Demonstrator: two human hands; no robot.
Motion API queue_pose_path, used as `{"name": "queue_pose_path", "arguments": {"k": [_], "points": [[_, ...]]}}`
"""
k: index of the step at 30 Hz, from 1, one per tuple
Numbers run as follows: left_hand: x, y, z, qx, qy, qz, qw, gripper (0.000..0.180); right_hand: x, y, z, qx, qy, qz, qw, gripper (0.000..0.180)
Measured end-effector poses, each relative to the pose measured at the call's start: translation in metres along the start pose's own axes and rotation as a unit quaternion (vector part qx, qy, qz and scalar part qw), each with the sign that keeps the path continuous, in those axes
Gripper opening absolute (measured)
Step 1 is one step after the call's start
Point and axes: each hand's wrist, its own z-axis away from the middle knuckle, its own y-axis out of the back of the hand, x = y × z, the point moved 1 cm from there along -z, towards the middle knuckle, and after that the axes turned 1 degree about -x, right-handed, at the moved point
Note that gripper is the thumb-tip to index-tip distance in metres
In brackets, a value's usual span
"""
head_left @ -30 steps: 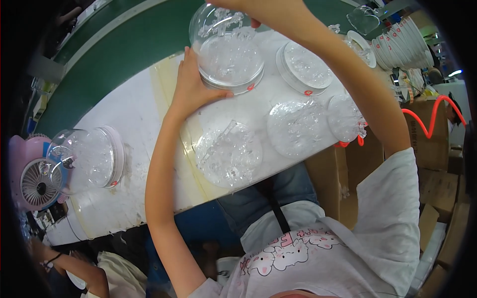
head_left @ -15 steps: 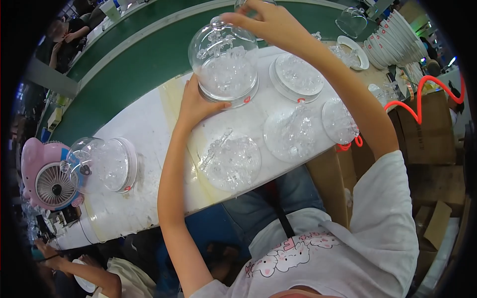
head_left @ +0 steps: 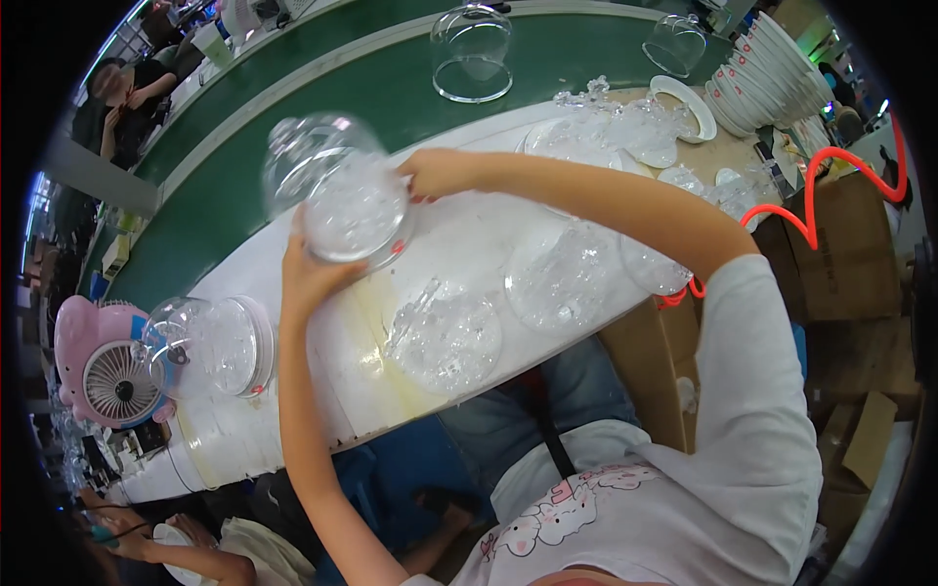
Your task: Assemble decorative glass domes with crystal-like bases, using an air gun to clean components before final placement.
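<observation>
A clear dome with a round knob (head_left: 327, 137), slightly blurred, covers a round base (head_left: 357, 220) with clear pieces inside. My left hand (head_left: 311, 275) grips the near left side of this base, fingers spread around its edge. My right hand (head_left: 440, 176) has its fingers curled at the base's right edge; the fingertips are partly hidden. Nearer me on the white table (head_left: 342, 400) lie two clear discs heaped with clear parts, the left disc (head_left: 445, 337) and the right disc (head_left: 562, 278). Behind my right forearm sits another white base (head_left: 576, 137), partly covered.
An empty clear dome (head_left: 472, 59) stands on the green belt (head_left: 230, 210), another dome (head_left: 674, 46) farther right. A domed piece (head_left: 230, 347) rests beside a pink fan (head_left: 122, 381). White bases (head_left: 767, 78) are stacked at right, near a red coiled hose (head_left: 811, 200).
The dome and base have moved left and slightly nearer, with my left hand on them. My right hand has come down from the far side to the base's right edge.
</observation>
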Motion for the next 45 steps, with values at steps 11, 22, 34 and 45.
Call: {"name": "queue_pose_path", "arguments": {"k": [11, 22, 34, 45], "points": [[-0.026, 0.023, 0.049, 0.099, 0.043, 0.064, 0.992, 0.111, -0.085, 0.038, 0.003, 0.089, 0.091, 0.424, 0.897, 0.029], [0.012, 0.017, 0.093, 0.074, 0.014, 0.094, 0.993, 0.064, 0.029, 0.243, -0.047, 0.366, 0.013, 0.487, 0.793, 0.048], [0.150, 0.048, 0.099, 0.014, -0.090, 0.023, 0.996, 0.035, -0.042, 0.256, 0.121, 0.435, 0.143, 0.226, 0.860, 0.026], [0.138, -0.112, -0.091, -0.208, -0.184, -0.141, 0.950, 0.073, -0.040, 0.240, 0.280, 0.471, 0.128, 0.162, 0.858, 0.019]]}}
